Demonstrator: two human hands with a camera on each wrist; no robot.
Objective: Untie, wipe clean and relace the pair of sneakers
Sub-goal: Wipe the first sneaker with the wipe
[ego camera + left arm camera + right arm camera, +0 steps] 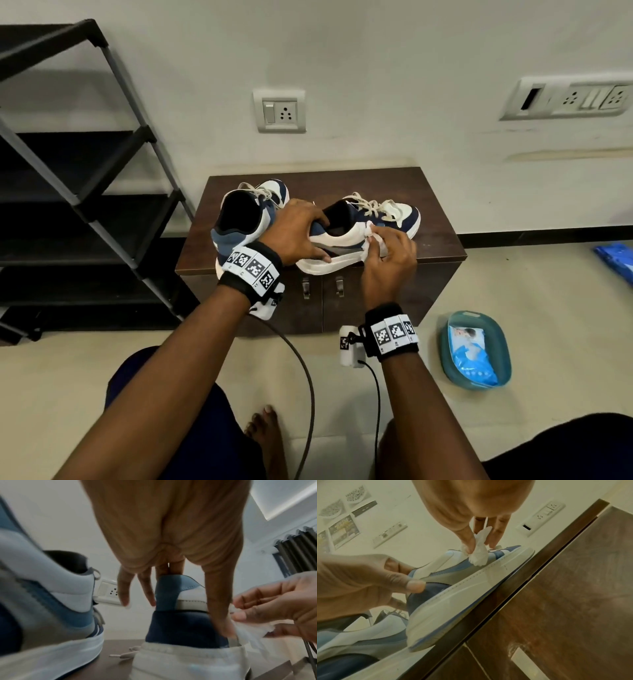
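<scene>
White wet wipe (373, 241), pinched in the right hand (388, 265), should rub firmly along the right sneaker (359, 236) near the tabletop (442, 246) front edge while the left hand (294, 234) grips its heel.

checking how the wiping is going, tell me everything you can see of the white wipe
The white wipe is a small, crumpled piece of thin, soft-looking material. The right hand pinches it between thumb and fingers and presses it on the side of the right-hand sneaker, about midway along the upper, above the white sole. The left hand steadies that sneaker's heel.
</scene>
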